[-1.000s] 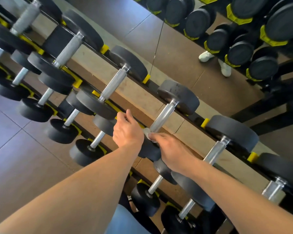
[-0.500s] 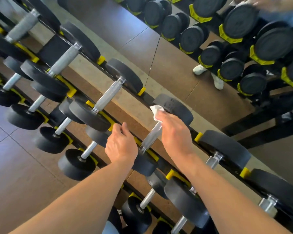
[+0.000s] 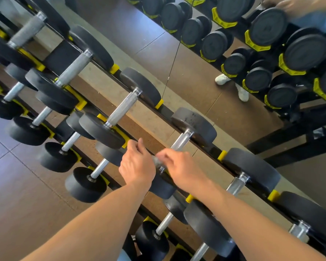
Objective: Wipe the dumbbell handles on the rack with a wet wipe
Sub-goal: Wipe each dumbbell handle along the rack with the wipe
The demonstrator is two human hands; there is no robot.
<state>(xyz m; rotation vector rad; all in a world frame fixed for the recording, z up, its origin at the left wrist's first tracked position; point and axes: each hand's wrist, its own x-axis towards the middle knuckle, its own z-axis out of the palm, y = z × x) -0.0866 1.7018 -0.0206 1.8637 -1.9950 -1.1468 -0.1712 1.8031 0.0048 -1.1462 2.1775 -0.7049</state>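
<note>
Wiping grip: right hand curls around knurled silver dumbbell handle; wipe barely visible.
Left grip: left hand, fingers curled over black rack rail; contents unclear.

Gym floor and mirrored wall

Brown floor tiles with thin seams are seen lower left; a mirror is set behind, reflecting brown flooring.

1. The right hand is motion-blurred, hiding the lower end of the knurled steel dumbbell handle.
2. A blurred pale scrap between the hands cannot be identified.
3. The black steel rack runs off the edges.
</note>
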